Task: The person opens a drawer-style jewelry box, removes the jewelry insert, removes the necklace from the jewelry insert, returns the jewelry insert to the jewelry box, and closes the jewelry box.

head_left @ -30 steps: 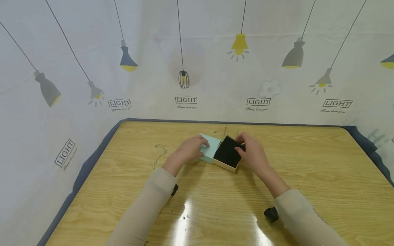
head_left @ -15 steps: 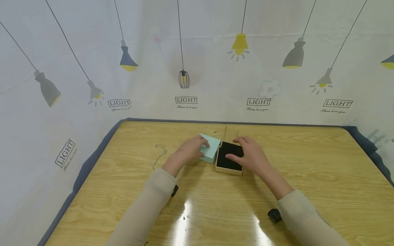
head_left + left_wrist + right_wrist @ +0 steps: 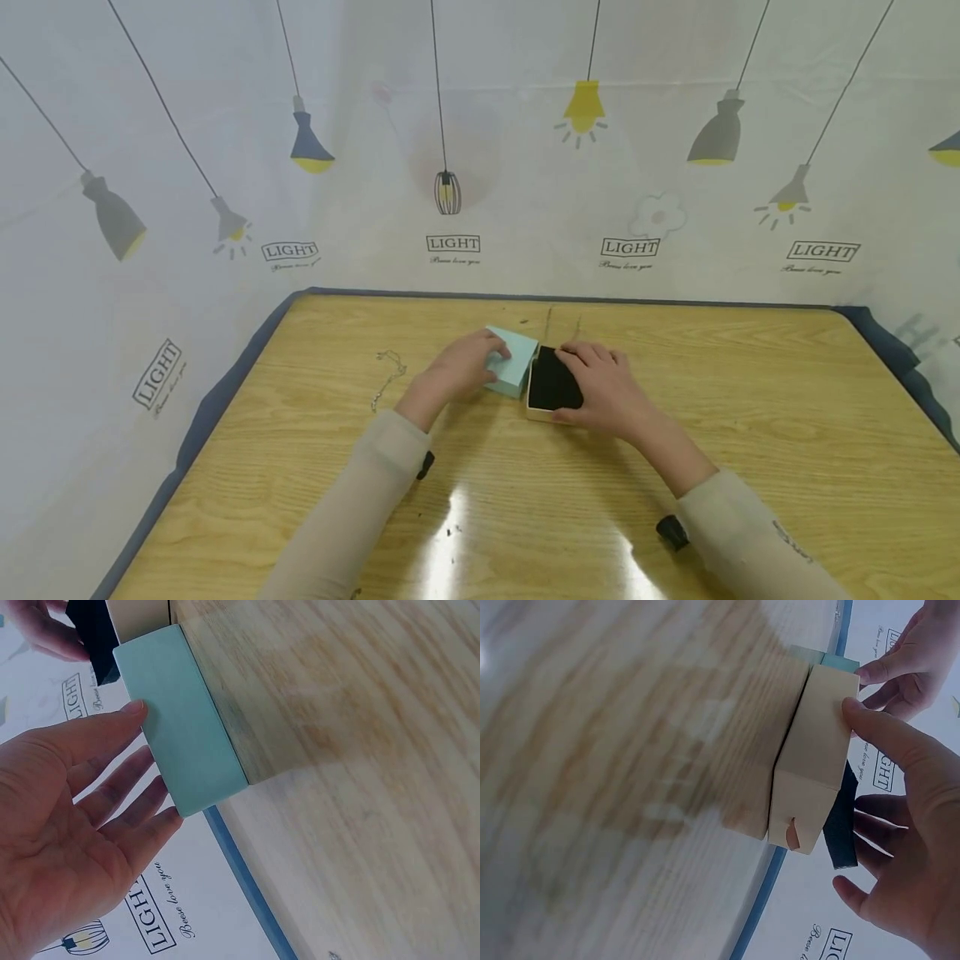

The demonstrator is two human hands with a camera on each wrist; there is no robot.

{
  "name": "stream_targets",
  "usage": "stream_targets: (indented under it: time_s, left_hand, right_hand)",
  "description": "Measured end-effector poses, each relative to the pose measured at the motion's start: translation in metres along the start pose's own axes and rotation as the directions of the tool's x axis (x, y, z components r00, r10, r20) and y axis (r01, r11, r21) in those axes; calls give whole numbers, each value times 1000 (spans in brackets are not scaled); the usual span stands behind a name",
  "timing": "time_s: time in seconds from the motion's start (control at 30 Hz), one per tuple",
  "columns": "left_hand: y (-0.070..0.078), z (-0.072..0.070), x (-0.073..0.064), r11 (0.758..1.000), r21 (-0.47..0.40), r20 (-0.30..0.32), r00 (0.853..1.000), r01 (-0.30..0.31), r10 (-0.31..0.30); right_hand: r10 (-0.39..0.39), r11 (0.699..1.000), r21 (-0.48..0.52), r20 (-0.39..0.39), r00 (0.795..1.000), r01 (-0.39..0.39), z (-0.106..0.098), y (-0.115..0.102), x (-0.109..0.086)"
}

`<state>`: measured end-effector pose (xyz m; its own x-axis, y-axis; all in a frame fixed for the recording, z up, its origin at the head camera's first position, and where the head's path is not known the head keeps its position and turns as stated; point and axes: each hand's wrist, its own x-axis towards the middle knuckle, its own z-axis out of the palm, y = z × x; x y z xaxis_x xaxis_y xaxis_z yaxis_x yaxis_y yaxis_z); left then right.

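In the head view my left hand (image 3: 463, 367) rests on a teal box sleeve (image 3: 516, 385). Its thumb touches the upper edge of the sleeve (image 3: 184, 724) in the left wrist view, and the other fingers lie over the top. Just right of it stands a cream box tray (image 3: 810, 735) with a small pull tab (image 3: 793, 834) and a black pad (image 3: 551, 382). My right hand (image 3: 609, 392) spans the pad, holding it between thumb and fingers, with the thumb at the tray's near rim. One end of the pad (image 3: 842, 825) sticks up above the tray.
Left of the sleeve a thin silver chain (image 3: 386, 379) lies on the wooden table (image 3: 750, 400). A white printed curtain (image 3: 525, 167) stands behind the table's far edge. Small dark specks lie about on the tabletop.
The tray has come away from the sleeve and turned squarer to the table's edge. My right hand has shifted nearer, over the pad. My left hand has stayed on the sleeve.
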<state>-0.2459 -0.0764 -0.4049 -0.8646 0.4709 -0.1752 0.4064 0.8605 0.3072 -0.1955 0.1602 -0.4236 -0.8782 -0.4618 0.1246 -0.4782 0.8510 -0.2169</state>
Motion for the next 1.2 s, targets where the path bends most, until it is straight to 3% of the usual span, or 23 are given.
stream_targets:
  time_s: [0.4, 0.67, 1.0, 1.2]
  left_hand:
    - [0, 0, 0, 1000, 5, -9, 1000, 3, -3]
    - [-2, 0, 1, 1000, 12, -8, 1000, 2, -2]
    - [0, 0, -1, 1000, 14, -6, 1000, 10, -10]
    - [0, 0, -1, 1000, 5, -11, 1000, 8, -8]
  right_hand:
    - [15, 999, 41, 53, 998, -17, 0, -2, 3]
    - [8, 998, 59, 9, 1000, -8, 4, 0, 2]
    - [10, 997, -76, 39, 999, -7, 5, 1, 3]
    - [35, 999, -16, 11, 999, -35, 5, 4, 1]
